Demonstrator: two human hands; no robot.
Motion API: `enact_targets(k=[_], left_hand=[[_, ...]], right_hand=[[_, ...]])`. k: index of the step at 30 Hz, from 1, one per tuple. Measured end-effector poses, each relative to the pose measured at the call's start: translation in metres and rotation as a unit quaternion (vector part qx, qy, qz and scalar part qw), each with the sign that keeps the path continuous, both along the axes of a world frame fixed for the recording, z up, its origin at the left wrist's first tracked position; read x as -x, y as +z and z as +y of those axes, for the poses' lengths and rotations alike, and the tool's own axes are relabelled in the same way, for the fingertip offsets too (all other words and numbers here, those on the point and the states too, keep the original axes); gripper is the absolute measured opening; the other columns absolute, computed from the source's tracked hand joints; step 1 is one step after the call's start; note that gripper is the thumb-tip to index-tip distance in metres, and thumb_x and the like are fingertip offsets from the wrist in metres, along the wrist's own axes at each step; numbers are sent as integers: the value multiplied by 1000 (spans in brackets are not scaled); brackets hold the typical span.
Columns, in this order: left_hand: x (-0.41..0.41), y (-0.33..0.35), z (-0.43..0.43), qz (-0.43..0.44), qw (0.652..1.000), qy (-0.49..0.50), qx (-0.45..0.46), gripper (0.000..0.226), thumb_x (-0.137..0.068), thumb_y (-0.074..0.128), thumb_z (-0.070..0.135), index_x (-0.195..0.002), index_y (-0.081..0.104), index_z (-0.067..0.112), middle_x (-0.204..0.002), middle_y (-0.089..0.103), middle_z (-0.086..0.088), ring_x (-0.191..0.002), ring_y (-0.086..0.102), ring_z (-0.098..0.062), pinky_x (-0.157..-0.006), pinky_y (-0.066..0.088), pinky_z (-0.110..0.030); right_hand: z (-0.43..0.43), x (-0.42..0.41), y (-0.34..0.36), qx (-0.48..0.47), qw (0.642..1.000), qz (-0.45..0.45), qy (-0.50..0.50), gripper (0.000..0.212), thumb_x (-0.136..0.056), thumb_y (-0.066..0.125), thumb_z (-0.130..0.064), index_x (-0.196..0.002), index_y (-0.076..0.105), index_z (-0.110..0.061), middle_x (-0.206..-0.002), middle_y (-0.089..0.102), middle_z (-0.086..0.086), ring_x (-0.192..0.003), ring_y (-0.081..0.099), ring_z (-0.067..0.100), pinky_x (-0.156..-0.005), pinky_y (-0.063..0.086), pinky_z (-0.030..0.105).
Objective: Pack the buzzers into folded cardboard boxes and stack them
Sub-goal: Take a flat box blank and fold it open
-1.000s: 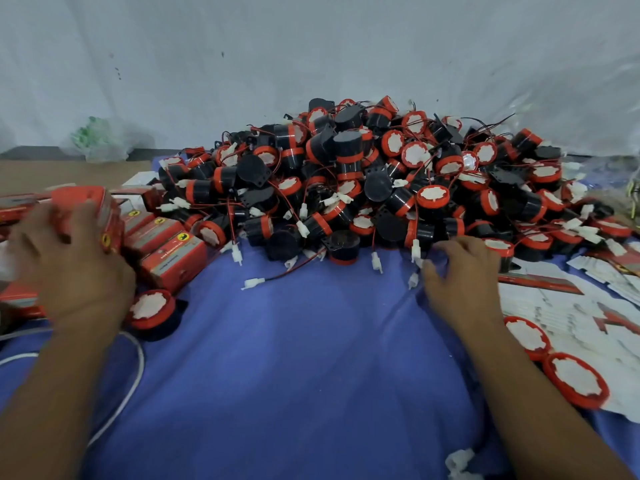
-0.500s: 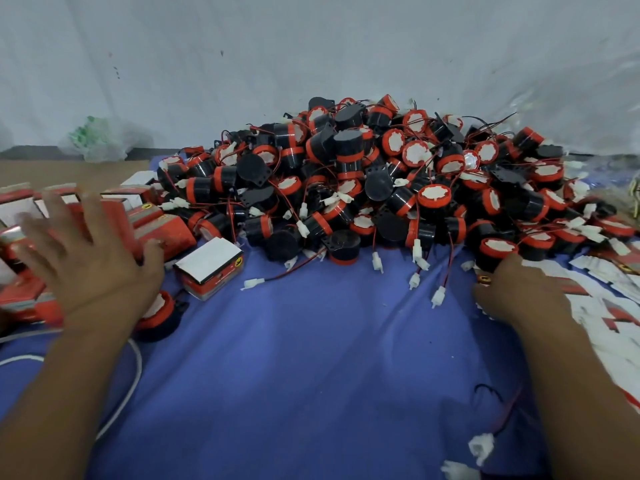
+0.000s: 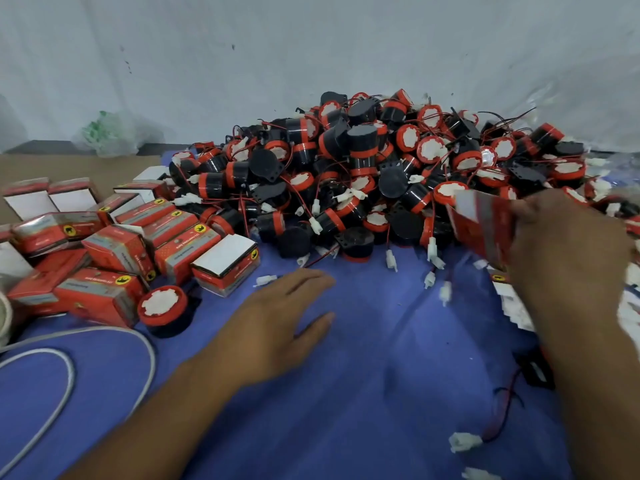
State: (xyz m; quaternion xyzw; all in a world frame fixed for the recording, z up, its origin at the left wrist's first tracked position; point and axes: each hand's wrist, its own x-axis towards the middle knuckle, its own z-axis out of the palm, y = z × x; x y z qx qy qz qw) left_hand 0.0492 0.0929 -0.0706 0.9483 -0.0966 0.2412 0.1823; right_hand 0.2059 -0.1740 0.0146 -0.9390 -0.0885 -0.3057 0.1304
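Done: about 12 packed boxes (image 3: 180,247) lie jumbled on the left of the blue cloth (image 3: 363,358). I see them tumbled together, not in a neat stack.
Left to do: the buzzer pile (image 3: 363,174) at the back is far bigger than what is boxed, so I judge the job to be in its early part. Stacking is not done yet.
Stray piece: 1 single buzzer (image 3: 162,306) sits face up, just beside the nearest packed boxes.
Left hand (image 3: 277,323): palm down over the bare cloth, fingers straight and relaxed, holding nothing, pointing toward the pile.
Right hand (image 3: 568,244): raised at the pile's right edge and gripping 1 flat box (image 3: 485,223), unfolded and tilted. It is blurred, so I cannot read the finger placement.
Supply: more unfolded boxes (image 3: 512,299) lie under my right wrist.
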Motion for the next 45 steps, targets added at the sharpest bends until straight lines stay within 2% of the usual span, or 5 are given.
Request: enact_targets(k=[9, 14, 24, 35, 45], left_hand=[[-15, -5, -19, 122, 770, -49, 624, 55, -89, 64, 53, -133, 57, 21, -127, 68, -4, -119, 63, -28, -100, 49, -47], [-17, -2, -16, 106, 742, -27, 662, 29, -95, 54, 14, -118, 70, 20, -119, 71, -10, -110, 68, -30, -89, 56, -43], [-9, 6, -19, 207, 658, -183, 701, 72, -84, 70, 52, -147, 36, 49, -142, 57, -5, -127, 57, -33, -97, 52, -51], [-1, 11, -22, 212, 704, -136, 664, 88, -51, 70, 84, -127, 59, 42, -122, 71, 4, -115, 66, -23, -94, 55, -45], [8, 22, -10, 284, 758, -221, 544, 101, -61, 83, 63, -136, 36, 16, -124, 68, 4, -115, 65, -18, -90, 53, -30]], right_hand=[[91, 70, -63, -13, 857, 71, 510, 24, -95, 62, -26, -91, 72, -5, -101, 72, 6, -91, 67, 28, -73, 56, 45], [89, 59, -75, -61, 850, 163, 498, 48, -90, 70, -41, -130, 61, -17, -145, 48, -2, -136, 40, 14, -113, 34, 27], [84, 53, -74, -78, 799, 374, 464, 119, -61, 64, -84, -157, 9, -42, -157, -11, -34, -142, 11, -10, -114, 23, 19], [86, 63, -70, -60, 786, 351, 506, 103, -63, 86, -60, -141, 18, -55, -157, -4, -30, -144, 17, -2, -107, 34, 18], [94, 77, -75, -95, 754, 408, 506, 158, -54, 93, -50, -145, -35, -38, -160, 3, -10, -148, 23, 16, -118, 35, 44]])
